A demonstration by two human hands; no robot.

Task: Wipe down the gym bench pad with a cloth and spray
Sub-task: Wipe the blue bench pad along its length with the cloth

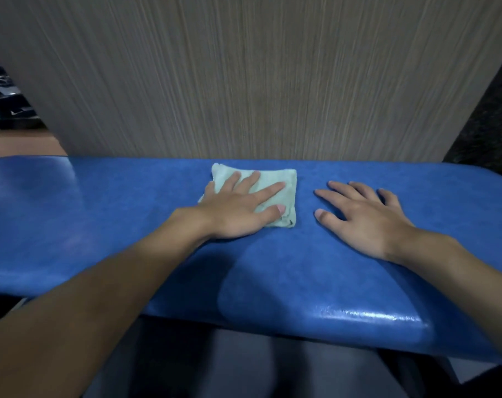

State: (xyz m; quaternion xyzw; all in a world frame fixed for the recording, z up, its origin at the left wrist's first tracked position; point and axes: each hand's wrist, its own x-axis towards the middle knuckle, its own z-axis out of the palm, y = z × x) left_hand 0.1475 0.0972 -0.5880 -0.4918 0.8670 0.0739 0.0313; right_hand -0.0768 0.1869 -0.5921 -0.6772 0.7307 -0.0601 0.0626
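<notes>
Blue padded vinyl tabletop [100, 214] is running across my view in front of a grey wood-grain panel [258, 76]. My left hand [238, 216] is pressing flat, fingers straight and spread, on the pale green folded cloth [275, 175], which is lying by the tabletop's far edge, around the middle. Just right, clear of the cloth, my right hand [367, 222] is resting palm-down on bare tabletop, fingers spread, holding nothing.
</notes>
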